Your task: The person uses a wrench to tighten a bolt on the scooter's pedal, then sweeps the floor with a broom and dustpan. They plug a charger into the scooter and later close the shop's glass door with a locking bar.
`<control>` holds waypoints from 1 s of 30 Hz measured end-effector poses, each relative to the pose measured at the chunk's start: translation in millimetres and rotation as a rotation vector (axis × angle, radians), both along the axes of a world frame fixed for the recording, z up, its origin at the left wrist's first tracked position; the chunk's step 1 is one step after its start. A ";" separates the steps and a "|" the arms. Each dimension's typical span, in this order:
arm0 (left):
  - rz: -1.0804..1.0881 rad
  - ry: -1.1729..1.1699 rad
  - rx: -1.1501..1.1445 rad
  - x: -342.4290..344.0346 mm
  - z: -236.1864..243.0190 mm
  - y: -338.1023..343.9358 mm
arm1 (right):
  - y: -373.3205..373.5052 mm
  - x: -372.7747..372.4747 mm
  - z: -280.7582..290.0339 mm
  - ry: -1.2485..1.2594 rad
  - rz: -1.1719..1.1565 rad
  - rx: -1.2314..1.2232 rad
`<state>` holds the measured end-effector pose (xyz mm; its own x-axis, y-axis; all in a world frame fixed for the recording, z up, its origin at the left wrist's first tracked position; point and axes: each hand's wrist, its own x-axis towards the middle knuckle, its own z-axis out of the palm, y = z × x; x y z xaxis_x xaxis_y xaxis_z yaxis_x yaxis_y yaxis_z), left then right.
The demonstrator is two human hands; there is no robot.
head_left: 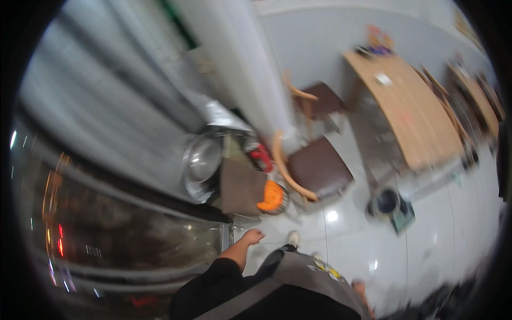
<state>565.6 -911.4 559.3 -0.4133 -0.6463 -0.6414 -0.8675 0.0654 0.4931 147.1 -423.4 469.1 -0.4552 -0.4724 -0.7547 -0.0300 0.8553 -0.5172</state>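
Note:
My left hand [253,236] hangs out from a short black sleeve, over the pale tiled floor. Its fingers are smeared by motion, and nothing shows in it. Closest to it are a brown-topped seat [242,186] and a round basket holding something bright orange [272,197]. My right hand [359,288] is low beside the grey apron [298,274], partly hidden, so its fingers cannot be made out. Neither hand touches any furniture. One of my light shoes [293,239] shows beneath me on the tiles.
Two wooden chairs with brown seats [321,166] stand ahead by a white column [242,64]. A wooden table [408,112] is at the right. A dark bin [386,202] sits on the floor. Metal basins [204,157] and a glass front [133,234] lie to the left.

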 end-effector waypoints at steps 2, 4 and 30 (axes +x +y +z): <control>0.064 0.097 -0.211 -35.7 34.3 -51.5 | -0.4 -18.1 -4.9 0.071 0.253 0.050; 0.334 0.227 -0.189 -58.8 81.1 -108.2 | -17.0 -41.2 -10.5 0.131 0.416 0.076; 0.923 0.087 -1.615 28.1 533.6 -769.8 | -382.3 111.2 82.0 -0.299 -0.289 -0.014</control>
